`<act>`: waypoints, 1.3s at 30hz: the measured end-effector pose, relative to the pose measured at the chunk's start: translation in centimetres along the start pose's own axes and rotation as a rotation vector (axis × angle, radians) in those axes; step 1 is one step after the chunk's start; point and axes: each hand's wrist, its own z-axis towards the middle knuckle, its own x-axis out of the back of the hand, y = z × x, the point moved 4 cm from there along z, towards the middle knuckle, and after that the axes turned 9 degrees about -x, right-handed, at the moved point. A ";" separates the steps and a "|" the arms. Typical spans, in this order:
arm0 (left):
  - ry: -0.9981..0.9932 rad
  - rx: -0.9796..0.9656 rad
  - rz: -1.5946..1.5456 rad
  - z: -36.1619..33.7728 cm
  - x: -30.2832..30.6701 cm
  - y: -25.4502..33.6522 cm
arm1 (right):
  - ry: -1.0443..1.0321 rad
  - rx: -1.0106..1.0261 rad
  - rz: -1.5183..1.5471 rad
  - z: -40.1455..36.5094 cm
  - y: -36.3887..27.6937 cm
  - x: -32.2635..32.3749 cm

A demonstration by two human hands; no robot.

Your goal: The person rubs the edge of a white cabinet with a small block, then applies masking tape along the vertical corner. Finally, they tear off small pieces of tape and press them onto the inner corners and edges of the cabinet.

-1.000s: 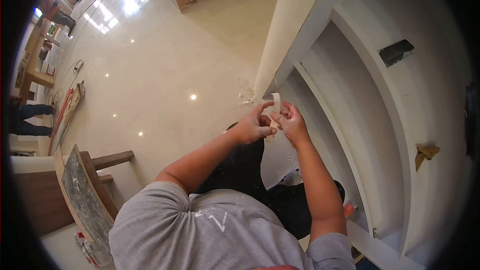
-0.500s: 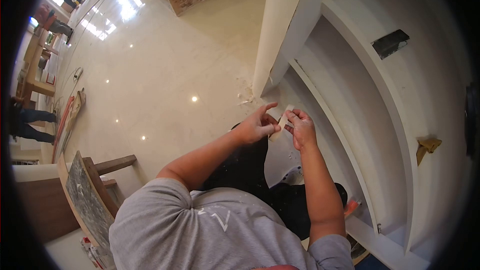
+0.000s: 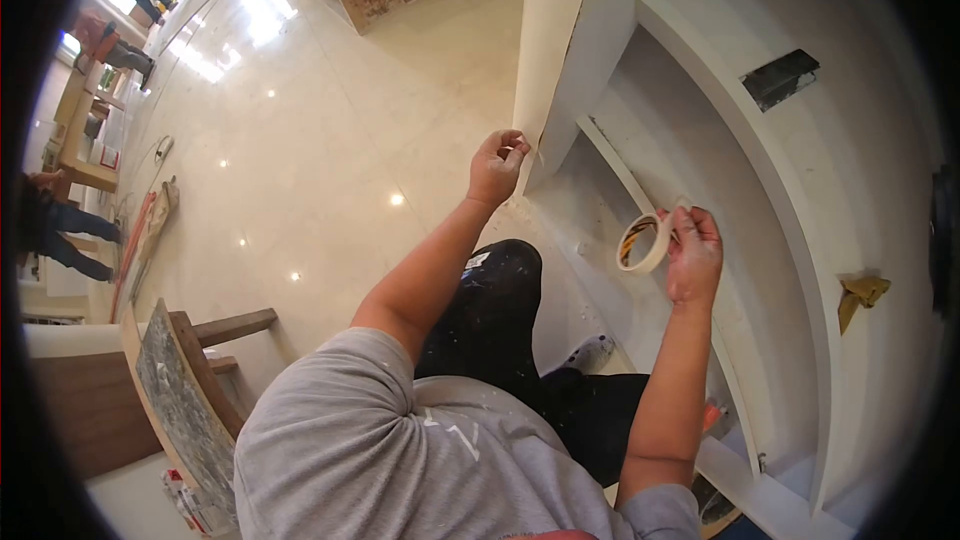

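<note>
Right hand point(image 3: 695, 252) now apart from left hand point(image 3: 497, 165), pinching masking tape roll point(image 3: 657, 249) in front of shelf unit point(image 3: 768, 162); left fingers curled beside unit's upright panel point(image 3: 555, 50), hold unclear. Roll apparently handled one-handed.

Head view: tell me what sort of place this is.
Probably an indoor renovation or fit-out site: a black box shows among the white shelves, the trousers are flecked with white, and the right hand holds tape.

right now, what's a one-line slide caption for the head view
Right hand holding a roll of tape beside white shelves, left hand curled near a white upright.
</note>
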 end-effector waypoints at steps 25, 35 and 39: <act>0.077 -0.071 -0.001 -0.4 -0.6 -1.3 | -0.020 -0.044 0.043 1.8 -0.1 -0.9; 0.070 -0.331 0.251 0.3 0.2 0.8 | -0.008 -0.068 0.041 2.3 0.3 -0.7; -0.017 -0.418 0.389 0.3 0.3 1.7 | -0.013 -0.076 0.034 2.5 0.5 -0.7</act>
